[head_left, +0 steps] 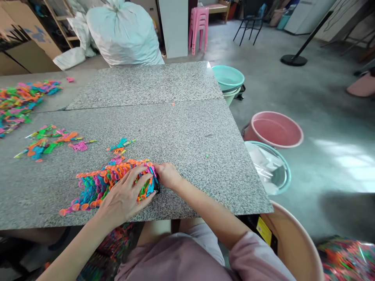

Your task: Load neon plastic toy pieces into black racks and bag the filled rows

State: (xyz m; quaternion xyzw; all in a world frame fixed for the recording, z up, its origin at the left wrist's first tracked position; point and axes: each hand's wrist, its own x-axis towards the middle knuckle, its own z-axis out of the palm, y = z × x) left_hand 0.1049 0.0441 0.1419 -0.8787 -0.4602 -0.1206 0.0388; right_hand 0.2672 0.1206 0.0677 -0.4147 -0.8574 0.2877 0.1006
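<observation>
A long row of small bright plastic pieces, packed side by side in orange, blue, pink and green, lies near the table's front edge. Round orange ends line both of its long sides. My left hand rests across the right part of this row, its fingers on the far side and its thumb on the near side. Against the row's right end, my right hand is closed, with its fingertips hidden. A dark edge shows below it at that end. Just behind the row lie several loose pieces.
More loose plastic pieces lie to the left, with a larger heap at the far left of the speckled table. Along its right side stand a turquoise basin, a pink tub and a large peach tub.
</observation>
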